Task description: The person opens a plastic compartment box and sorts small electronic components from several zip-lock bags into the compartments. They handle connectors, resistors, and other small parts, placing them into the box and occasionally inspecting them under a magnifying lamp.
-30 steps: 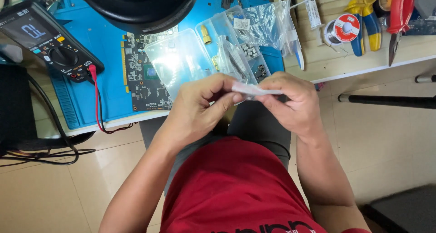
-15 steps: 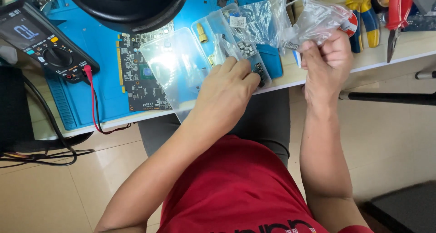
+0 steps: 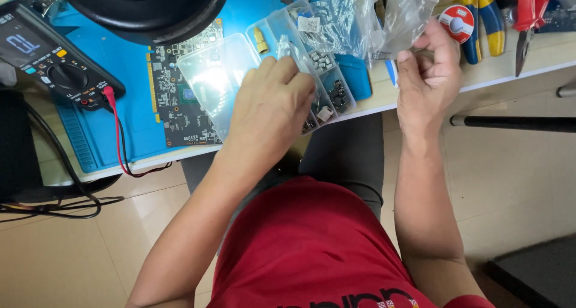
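Left hand [image 3: 273, 107] rests, fingers together, on clear compartment box [image 3: 264, 68] upon blue mat [image 3: 129, 113]; right hand [image 3: 427, 80] pinches small plastic bag [image 3: 408, 17] beside it. Box contents indistinct; tiled floor below.

1. Red short-sleeved shirt [image 3: 312, 248], small printed marking in dark and white at the lower front hem.
2. Dark grey trousers [image 3: 342, 158] over the lap.
3. Bare forearms, bare hands; no gloves, rings or watch.
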